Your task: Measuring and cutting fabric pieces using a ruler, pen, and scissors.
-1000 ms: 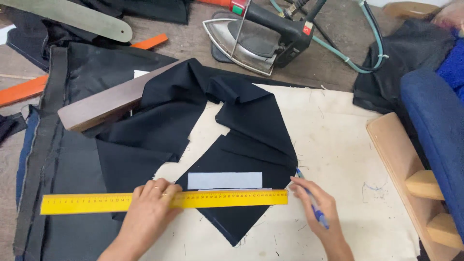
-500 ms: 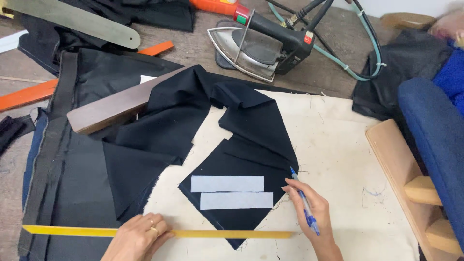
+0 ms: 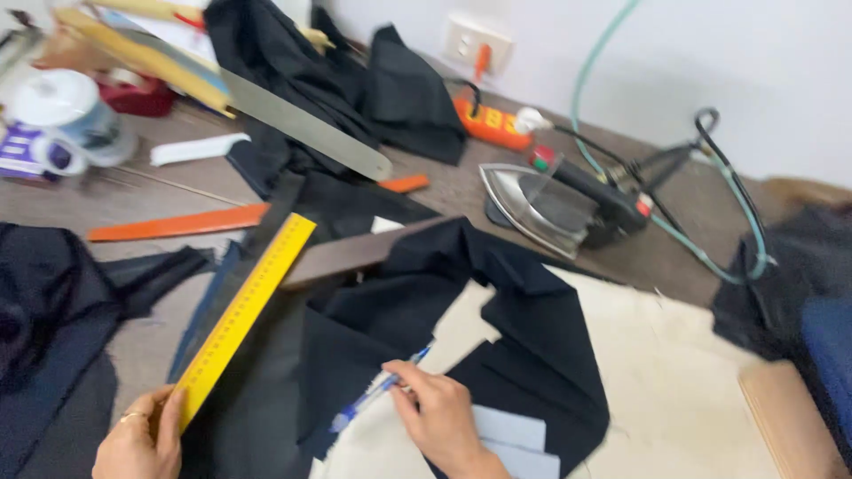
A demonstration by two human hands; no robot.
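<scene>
- Ruler [image 3: 241, 310] first — a long yellow one, its near end pinched in the left hand [image 3: 140, 441], fingers closed on it at the lower left. Its long axis runs from that hand up and to the right, far tip pointing toward the brown bar [image 3: 355, 253].
- Black cloth [image 3: 524, 346] in the middle, spread on the cream board [image 3: 683, 390]; two pale strips [image 3: 515, 439] already lie on it. Any marked lines are too blurred to tell, so marking looks unfinished.
- Right hand [image 3: 439, 421], wrapped around a blue pen [image 3: 377, 390] — tip aimed lower left.
- Iron [image 3: 555, 208] rests beyond, untouched.
</scene>
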